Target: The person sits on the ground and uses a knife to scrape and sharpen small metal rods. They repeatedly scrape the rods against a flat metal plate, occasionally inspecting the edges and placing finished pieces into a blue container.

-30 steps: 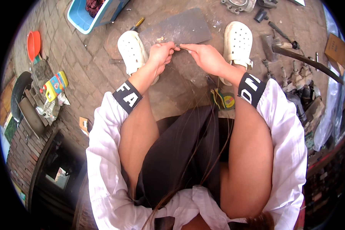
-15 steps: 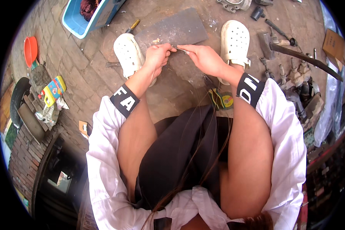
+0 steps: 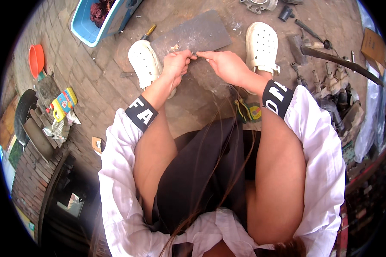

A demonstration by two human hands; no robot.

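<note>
A person in a white long-sleeved shirt (image 3: pixel 120 184) and dark fabric skirt (image 3: pixel 197 184) crouches low on a stone-paved floor (image 3: pixel 103 64), seen from close by. Beyond the knees lies a yellow-and-black item with a round face (image 3: pixel 254 112). Farther out, both bare hands meet between cream perforated clogs (image 3: pixel 261 47). The left hand (image 3: pixel 174 67) is curled, thumb and forefinger pinched on a small dark piece (image 3: pixel 194 54), too tiny to identify. The piece sits right at those fingertips, between the two hands. The right hand (image 3: pixel 230 67) points its straightened forefinger at it from the other side; whether that hand grips anything cannot be told. Just past the hands lies a flat grey rectangular sheet (image 3: pixel 201 30). To the right rests a wooden-handled hammer (image 3: pixel 343 64); at far left stands a light-blue plastic bin (image 3: pixel 84 33) with dark reddish contents.
</note>
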